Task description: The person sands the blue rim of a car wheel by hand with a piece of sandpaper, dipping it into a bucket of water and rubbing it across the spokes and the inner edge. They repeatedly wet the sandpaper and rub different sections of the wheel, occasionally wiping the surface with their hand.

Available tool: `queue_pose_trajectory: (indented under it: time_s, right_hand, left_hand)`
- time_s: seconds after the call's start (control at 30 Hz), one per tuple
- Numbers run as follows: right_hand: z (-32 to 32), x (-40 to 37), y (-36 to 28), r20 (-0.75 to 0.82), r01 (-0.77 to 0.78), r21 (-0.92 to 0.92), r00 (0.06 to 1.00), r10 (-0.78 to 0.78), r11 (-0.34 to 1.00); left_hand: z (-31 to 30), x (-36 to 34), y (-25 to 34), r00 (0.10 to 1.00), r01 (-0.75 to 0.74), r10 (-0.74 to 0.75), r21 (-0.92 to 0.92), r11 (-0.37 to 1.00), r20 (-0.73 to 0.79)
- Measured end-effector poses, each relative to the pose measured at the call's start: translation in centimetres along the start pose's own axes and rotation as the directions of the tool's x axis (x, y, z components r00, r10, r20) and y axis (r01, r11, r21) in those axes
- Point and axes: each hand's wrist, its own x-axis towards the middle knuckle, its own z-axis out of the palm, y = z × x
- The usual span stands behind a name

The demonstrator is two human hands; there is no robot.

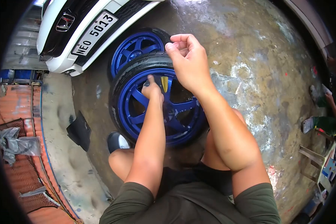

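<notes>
In the head view, my left hand (152,89) is closed around a dark-handled tool with a yellow, brush-like end (164,84), over the upper left of a blue spoked wheel (181,106). The wheel carries a black tire (117,87) and lies on the floor before my knees. My right hand (188,56) is raised over the tire's upper edge, its fingers loosely curled and apart from the thumb, with nothing visible in it. Behind this wheel is a second blue wheel (117,56), partly covered by the first.
A white car's front bumper (67,59) stands at upper left. On the floor at left lies a black flat piece (79,131). Grey plastic (20,143) rests on orange corrugated sheeting. At far right are a person's leg (323,125) and a small stand (326,168).
</notes>
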Motion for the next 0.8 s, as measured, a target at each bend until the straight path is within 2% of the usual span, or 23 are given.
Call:
queue_pose_trajectory:
  time_s: [0.1,0.13,0.17,0.23,0.3,0.33,0.4,0.47,0.57,0.6,0.7,0.8]
  right_hand:
    - [0.3,0.2,-0.2,-0.018,0.011,0.036,1.0,-0.01,0.999]
    - [0.5,0.1,-0.1,-0.014,0.003,0.056,1.0,-0.002,0.998]
    - [0.8,-0.3,0.0,-0.01,-0.003,0.058,1.0,0.003,0.998]
    - [1.5,-0.5,-0.1,-0.004,0.004,0.06,1.0,-0.004,0.998]
    - [2.3,-0.8,0.2,0.01,0.016,0.05,1.0,-0.016,0.999]
    - [2.6,-1.1,0.2,0.02,0.015,0.048,1.0,-0.016,0.999]
    - [2.8,-1.7,0.3,0.03,0.019,0.027,0.999,-0.02,0.999]
    - [2.6,-2.1,0.1,0.039,0.02,0.007,0.999,-0.02,1.0]
    - [1.8,-2.2,-0.1,0.011,0.036,-0.025,0.999,-0.035,0.999]
    - [1.5,-2.0,0.0,-0.009,0.038,-0.029,0.999,-0.039,0.999]
    - [1.1,-1.5,0.5,-0.065,0.047,-0.013,0.997,-0.047,0.999]
    - [1.3,-1.2,1.0,-0.073,0.029,-0.008,0.997,-0.029,1.0]
  left_hand:
    - [-1.0,2.3,-1.4,0.964,0.024,-0.047,0.093,0.995,0.26]
    - [-1.6,1.3,-0.2,0.933,0.005,-0.079,0.209,0.978,0.351]
    - [-1.7,1.8,-0.5,0.89,0.012,-0.1,0.196,0.981,0.444]
    - [-1.9,1.2,0.7,0.882,0.036,-0.142,0.235,0.971,0.45]
    - [-1.6,2.0,-1.3,0.922,-0.113,0.023,0.213,0.971,0.386]
    - [-1.4,0.9,-0.9,0.956,-0.144,0.089,0.181,0.973,0.281]
    - [-0.4,1.1,-1.5,0.99,-0.121,0.116,0.068,0.99,0.084]
    - [0.7,2.0,-2.5,0.983,-0.136,0.13,-0.04,0.99,-0.13]
    - [0.3,0.5,-1.0,0.994,-0.071,0.065,-0.062,0.996,-0.084]
    - [-0.2,-0.7,0.2,0.992,-0.104,0.108,0.065,0.992,-0.06]
    - [-0.8,0.7,-1.1,0.937,-0.24,0.151,0.266,0.934,0.315]
    - [-1.6,1.8,-0.8,0.894,-0.117,-0.006,0.247,0.962,0.448]
